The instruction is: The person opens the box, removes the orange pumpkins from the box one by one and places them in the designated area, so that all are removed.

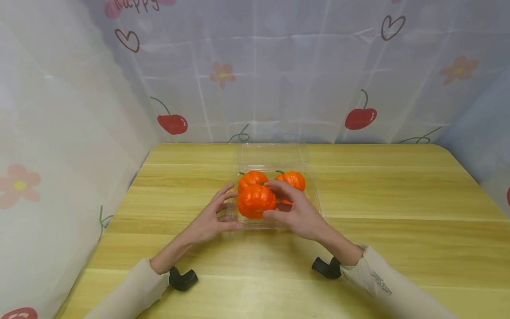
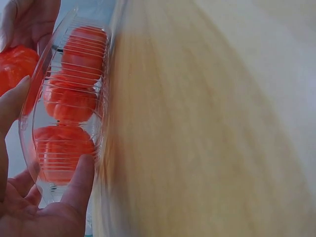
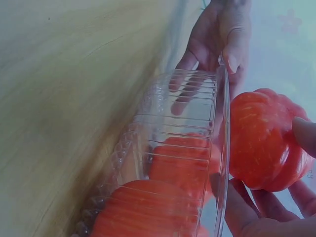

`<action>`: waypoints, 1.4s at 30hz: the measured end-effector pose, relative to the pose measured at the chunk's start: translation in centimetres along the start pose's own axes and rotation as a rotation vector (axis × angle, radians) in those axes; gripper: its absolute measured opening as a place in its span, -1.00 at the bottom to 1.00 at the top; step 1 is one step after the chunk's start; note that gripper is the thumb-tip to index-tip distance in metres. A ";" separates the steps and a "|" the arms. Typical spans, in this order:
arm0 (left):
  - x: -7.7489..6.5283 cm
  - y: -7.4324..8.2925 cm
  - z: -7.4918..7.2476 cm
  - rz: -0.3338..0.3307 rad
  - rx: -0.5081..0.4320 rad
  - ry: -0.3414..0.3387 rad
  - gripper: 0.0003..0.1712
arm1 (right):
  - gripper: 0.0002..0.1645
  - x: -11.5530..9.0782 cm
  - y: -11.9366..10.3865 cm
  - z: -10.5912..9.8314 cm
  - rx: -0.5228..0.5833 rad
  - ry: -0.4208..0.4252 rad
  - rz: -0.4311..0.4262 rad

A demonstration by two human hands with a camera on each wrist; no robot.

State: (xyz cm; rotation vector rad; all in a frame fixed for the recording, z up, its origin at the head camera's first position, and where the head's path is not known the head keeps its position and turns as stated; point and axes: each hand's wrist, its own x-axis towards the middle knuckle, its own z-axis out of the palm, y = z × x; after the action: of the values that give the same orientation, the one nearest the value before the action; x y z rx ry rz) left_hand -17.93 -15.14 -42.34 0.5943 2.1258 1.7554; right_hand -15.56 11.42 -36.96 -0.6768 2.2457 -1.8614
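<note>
My right hand (image 1: pixel 300 217) holds a small orange pumpkin (image 1: pixel 256 202) between thumb and fingers, over the front left of a clear plastic clamshell container (image 1: pixel 259 224). Three more orange pumpkins lie inside; one is a back-left pumpkin (image 1: pixel 252 178), another a back-right pumpkin (image 1: pixel 294 180), and the third is mostly behind my right hand. With thumb at the front wall and fingers along the left side, my left hand (image 1: pixel 211 219) holds the container's corner. In the right wrist view the held pumpkin (image 3: pixel 266 140) shows above the container's rim, apart from those inside.
The container's hinged lid (image 1: pixel 272 153) is folded back toward the far edge of the wooden table (image 1: pixel 398 186). Behind it hangs a printed curtain (image 1: pixel 279 88), with another sheet at the left. Black angled pieces (image 1: pixel 183 280) sit at both wrists.
</note>
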 end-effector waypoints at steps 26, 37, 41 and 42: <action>-0.2 0.1 0.0 -0.014 0.016 0.000 -0.07 | -0.29 -2.8 -0.1 -1.4 -0.008 0.045 -0.048; -0.2 -0.1 0.1 -0.009 0.011 0.003 -0.09 | -0.28 -4.1 -0.2 -2.2 0.014 0.054 -0.027; -0.2 0.0 0.1 -0.016 0.014 0.006 -0.08 | -0.28 -4.5 -0.2 -2.6 0.022 0.071 -0.027; -0.2 0.0 0.1 -0.017 0.015 0.007 -0.08 | -0.27 -4.6 -0.2 -2.7 0.025 0.077 -0.027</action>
State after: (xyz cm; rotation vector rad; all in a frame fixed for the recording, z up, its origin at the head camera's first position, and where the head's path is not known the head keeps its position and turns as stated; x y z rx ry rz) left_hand -17.70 -15.18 -42.35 0.5730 2.1444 1.7362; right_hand -12.46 15.77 -36.97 -0.6462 2.2668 -1.9568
